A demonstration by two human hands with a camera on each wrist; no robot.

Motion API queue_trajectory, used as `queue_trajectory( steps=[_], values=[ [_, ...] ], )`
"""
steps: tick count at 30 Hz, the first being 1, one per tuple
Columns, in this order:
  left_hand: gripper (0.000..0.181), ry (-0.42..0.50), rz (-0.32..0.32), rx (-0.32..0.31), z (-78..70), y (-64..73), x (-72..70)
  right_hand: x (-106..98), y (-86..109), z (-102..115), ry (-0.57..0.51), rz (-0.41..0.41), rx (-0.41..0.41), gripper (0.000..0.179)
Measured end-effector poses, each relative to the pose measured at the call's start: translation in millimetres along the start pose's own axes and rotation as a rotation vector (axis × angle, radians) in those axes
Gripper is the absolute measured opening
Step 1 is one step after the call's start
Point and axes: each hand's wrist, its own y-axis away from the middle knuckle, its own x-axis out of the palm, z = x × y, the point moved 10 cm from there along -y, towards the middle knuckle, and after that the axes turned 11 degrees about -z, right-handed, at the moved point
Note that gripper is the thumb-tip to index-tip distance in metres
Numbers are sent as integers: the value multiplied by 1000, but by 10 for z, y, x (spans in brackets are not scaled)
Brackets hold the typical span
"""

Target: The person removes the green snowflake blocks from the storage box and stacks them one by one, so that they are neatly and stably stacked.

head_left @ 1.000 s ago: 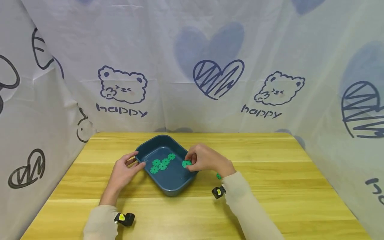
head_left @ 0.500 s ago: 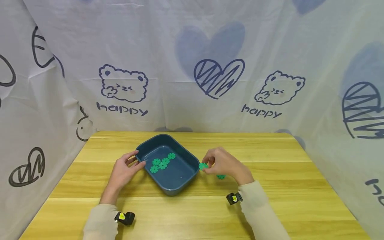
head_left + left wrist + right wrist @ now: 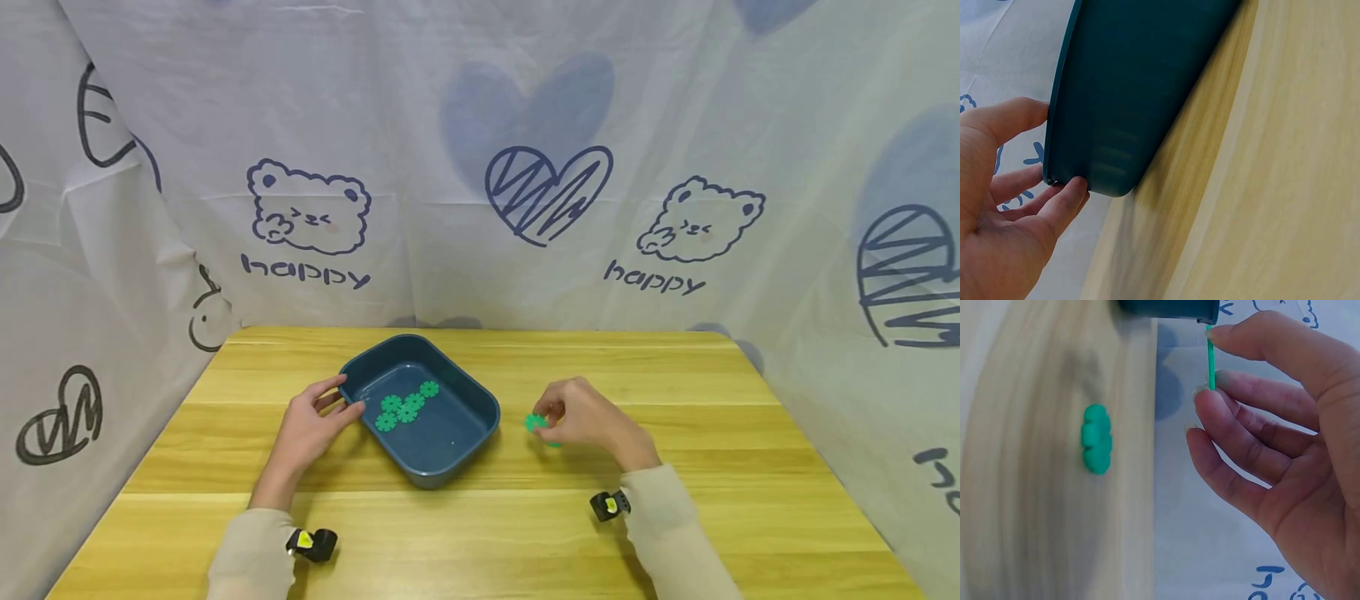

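In the head view I see a blue bin (image 3: pixel 442 446) on the worktop (image 3: pixel 480 542), five green discs (image 3: pixel 407 412) clustered on its floor, a little toward ten o'clock. Between nine and ten o'clock on its rim, the left hand (image 3: pixel 309 427) grips it with thumb and fingertips. Over at three o'clock, clear of the bin, the right hand (image 3: pixel 583 417) pinches a held disc (image 3: pixel 536 422). A loose disc (image 3: pixel 553 444) peeks out below that hand, at five o'clock from the held one. Beyond, at twelve o'clock, hangs a pale cloth (image 3: pixel 435 275) drawn with bears and hearts.

In the left wrist view, the left hand comes in from eight o'clock, its digits set about one corner of the bin.

In the right wrist view, the held disc stands edge-on toward one o'clock, thumb above, fingertips beneath. The loose disc lies on the worktop at eight o'clock from it, well apart.
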Motion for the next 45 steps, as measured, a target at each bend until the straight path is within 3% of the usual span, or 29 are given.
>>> queue_trajectory(
  steps=[24,45],
  values=[
    [71,1,-2,4,-18,6,5,19,201,-404,30,3,115,16],
    [69,-8,-16,27,-8,4,0,99,210,-515,84,-20,94,16]
  ],
)
